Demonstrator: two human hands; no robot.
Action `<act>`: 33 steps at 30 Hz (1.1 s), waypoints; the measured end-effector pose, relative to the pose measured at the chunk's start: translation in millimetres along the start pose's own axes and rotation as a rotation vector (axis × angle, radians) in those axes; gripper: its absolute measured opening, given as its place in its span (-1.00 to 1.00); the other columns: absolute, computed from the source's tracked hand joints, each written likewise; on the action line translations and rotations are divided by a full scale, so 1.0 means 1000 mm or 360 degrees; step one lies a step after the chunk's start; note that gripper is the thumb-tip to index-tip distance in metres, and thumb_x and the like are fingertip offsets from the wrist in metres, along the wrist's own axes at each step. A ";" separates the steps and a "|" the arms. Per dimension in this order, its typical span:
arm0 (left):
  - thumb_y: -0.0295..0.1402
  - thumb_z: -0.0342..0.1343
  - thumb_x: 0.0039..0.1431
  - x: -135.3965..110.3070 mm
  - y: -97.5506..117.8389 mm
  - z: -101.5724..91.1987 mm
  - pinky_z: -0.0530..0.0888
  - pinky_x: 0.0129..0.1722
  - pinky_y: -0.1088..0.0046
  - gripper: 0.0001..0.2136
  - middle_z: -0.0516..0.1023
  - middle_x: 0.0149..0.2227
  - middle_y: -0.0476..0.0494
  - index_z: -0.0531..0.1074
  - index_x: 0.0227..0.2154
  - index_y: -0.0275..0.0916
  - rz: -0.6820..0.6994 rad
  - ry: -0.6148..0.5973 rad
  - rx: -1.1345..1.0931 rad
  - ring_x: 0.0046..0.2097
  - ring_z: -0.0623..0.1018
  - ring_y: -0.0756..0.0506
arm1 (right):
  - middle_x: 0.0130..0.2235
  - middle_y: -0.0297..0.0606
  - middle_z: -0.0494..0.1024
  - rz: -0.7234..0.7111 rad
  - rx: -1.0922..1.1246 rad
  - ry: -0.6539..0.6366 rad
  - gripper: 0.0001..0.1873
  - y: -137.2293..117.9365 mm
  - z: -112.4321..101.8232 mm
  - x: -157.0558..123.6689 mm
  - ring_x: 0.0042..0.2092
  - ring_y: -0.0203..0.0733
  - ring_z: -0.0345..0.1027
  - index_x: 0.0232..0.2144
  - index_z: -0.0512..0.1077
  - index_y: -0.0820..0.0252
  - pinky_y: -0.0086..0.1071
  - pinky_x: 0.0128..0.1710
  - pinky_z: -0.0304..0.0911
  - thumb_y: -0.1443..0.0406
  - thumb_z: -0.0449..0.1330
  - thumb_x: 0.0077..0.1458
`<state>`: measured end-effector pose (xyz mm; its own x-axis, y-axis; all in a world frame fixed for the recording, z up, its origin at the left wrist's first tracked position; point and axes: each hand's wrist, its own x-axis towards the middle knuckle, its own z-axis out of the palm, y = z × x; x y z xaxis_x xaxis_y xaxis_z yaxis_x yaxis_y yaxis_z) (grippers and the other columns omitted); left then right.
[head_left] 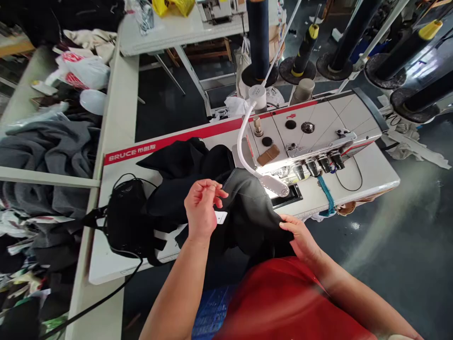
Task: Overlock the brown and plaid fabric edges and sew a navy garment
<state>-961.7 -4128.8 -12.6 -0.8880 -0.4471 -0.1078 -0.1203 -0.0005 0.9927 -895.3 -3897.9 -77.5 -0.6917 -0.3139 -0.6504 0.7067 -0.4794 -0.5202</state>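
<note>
Dark fabric [247, 208] lies bunched across the front of the sewing machine's white table and hangs over its front edge. My right hand [300, 236] pinches the edge of this fabric between thumb and fingers, right of its middle. Above the fabric's left part is my left hand [203, 205], thumb and forefinger pressed together and the other fingers curled. Whatever may be in that pinch is too small to make out. A small white label [221, 217] shows just beside the left wrist. The fabric reaches up to the sewing machine [304, 132], under its lit lamp [274, 185].
A black bag [123, 217] with a cord sits on the table's left end. Thread cones [259, 42] stand behind the machine. At left, a bin [120, 94] holds grey cloth [53, 156] and plastic bags. A teal strip [326, 196] hangs at the machine's front.
</note>
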 end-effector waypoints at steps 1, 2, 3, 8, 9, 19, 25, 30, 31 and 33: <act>-0.40 0.07 0.04 0.004 0.005 0.001 0.32 -0.66 0.66 -0.96 0.52 -0.39 -0.03 0.34 -0.43 -0.26 -0.0153 -0.0006 -0.0206 -0.51 0.50 0.06 | -0.34 -0.27 0.58 -0.0011 -0.0021 0.0034 -0.69 0.001 -0.001 0.000 -0.35 -0.24 0.40 -0.23 0.54 0.23 -0.38 -0.22 0.26 0.38 0.23 -0.12; -0.42 0.07 0.03 0.009 0.010 0.001 0.38 -0.62 0.66 -0.96 0.53 -0.35 -0.05 0.34 -0.43 -0.26 -0.0282 -0.0007 -0.0375 -0.47 0.53 0.05 | -0.36 -0.28 0.58 -0.0017 -0.0039 0.0066 -0.70 0.002 -0.001 0.001 -0.37 -0.25 0.39 -0.25 0.54 0.23 -0.38 -0.25 0.27 0.37 0.23 -0.12; -0.44 0.07 0.03 0.015 0.015 0.001 0.45 -0.54 0.66 -0.97 0.54 -0.34 -0.06 0.34 -0.44 -0.27 -0.0380 0.0000 -0.0509 -0.42 0.55 0.05 | -0.37 -0.28 0.57 -0.0023 -0.0056 0.0094 -0.71 0.003 -0.001 0.001 -0.38 -0.25 0.38 -0.26 0.54 0.23 -0.39 -0.27 0.27 0.37 0.23 -0.13; -0.52 0.03 0.07 0.042 0.040 -0.005 0.52 -0.27 0.66 -0.91 0.51 -0.44 -0.02 0.35 -0.51 -0.28 -0.0261 0.0105 -0.0855 -0.33 0.55 0.08 | -0.32 -0.27 0.58 -0.0056 -0.0118 0.0189 -0.72 0.003 0.000 0.003 -0.37 -0.24 0.38 -0.27 0.53 0.21 -0.39 -0.33 0.28 0.35 0.22 -0.13; -0.52 0.04 0.07 0.045 0.044 -0.006 0.52 -0.29 0.67 -0.91 0.50 -0.43 -0.01 0.36 -0.51 -0.27 -0.0203 0.0084 -0.0874 -0.35 0.55 0.09 | -0.31 -0.26 0.59 -0.0058 -0.0120 0.0197 -0.71 0.004 0.000 0.004 -0.37 -0.25 0.38 -0.26 0.53 0.21 -0.39 -0.33 0.28 0.35 0.22 -0.13; -0.39 0.13 0.11 0.018 0.050 -0.029 0.42 -0.60 0.62 -0.82 0.60 -0.36 -0.17 0.51 -0.20 -0.21 -0.0271 -0.2321 -0.0123 -0.55 0.52 0.02 | -0.29 -0.27 0.57 -0.0086 -0.0109 0.0191 -0.72 0.004 0.001 0.010 -0.35 -0.23 0.38 -0.27 0.50 0.21 -0.37 -0.31 0.27 0.32 0.24 -0.14; -0.29 -0.03 0.23 -0.001 0.010 0.008 0.48 -0.42 0.54 -0.78 0.55 -0.31 -0.12 0.49 -0.26 -0.22 0.0128 -0.1054 0.0685 -0.34 0.54 -0.01 | -0.26 -0.25 0.54 -0.0301 -0.0658 0.0378 -0.72 0.005 -0.005 0.018 -0.26 -0.16 0.36 -0.23 0.47 0.16 -0.26 -0.19 0.26 0.26 0.20 -0.06; -0.46 -0.02 0.21 -0.008 -0.031 0.042 0.42 -0.01 0.37 -0.82 0.49 -0.16 -0.13 0.46 -0.21 -0.21 0.0894 -0.0699 0.1175 -0.08 0.48 -0.07 | -0.17 -0.18 0.49 -0.1145 -0.1410 0.0652 -0.74 0.001 -0.002 0.017 -0.08 -0.06 0.29 -0.19 0.48 0.09 -0.19 -0.02 0.15 0.23 0.18 0.01; -0.46 -0.02 0.20 -0.008 -0.035 0.045 0.42 -0.02 0.38 -0.82 0.47 -0.14 -0.15 0.45 -0.19 -0.22 0.0938 -0.0709 0.1242 -0.08 0.48 -0.08 | -0.23 -0.19 0.50 -0.1160 -0.1461 0.0593 -0.77 -0.001 0.003 0.019 -0.14 -0.08 0.31 -0.23 0.48 0.08 -0.22 -0.07 0.17 0.21 0.17 0.03; -0.46 0.00 0.20 -0.008 -0.039 0.047 0.44 -0.06 0.42 -0.82 0.45 -0.11 -0.16 0.44 -0.17 -0.22 0.0952 -0.0742 0.1383 -0.07 0.48 -0.08 | -0.40 -0.27 0.49 -0.0960 -0.1498 0.0506 -0.81 -0.002 0.014 0.025 -0.35 -0.17 0.32 -0.31 0.49 0.07 -0.31 -0.25 0.19 0.15 0.18 0.04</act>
<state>-971.2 -4083.3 -52.9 -0.9620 0.2060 0.1791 0.2711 0.7972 0.5394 -916.4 -3916.5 -85.1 -0.9796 0.0415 -0.1967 0.1983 0.3595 -0.9118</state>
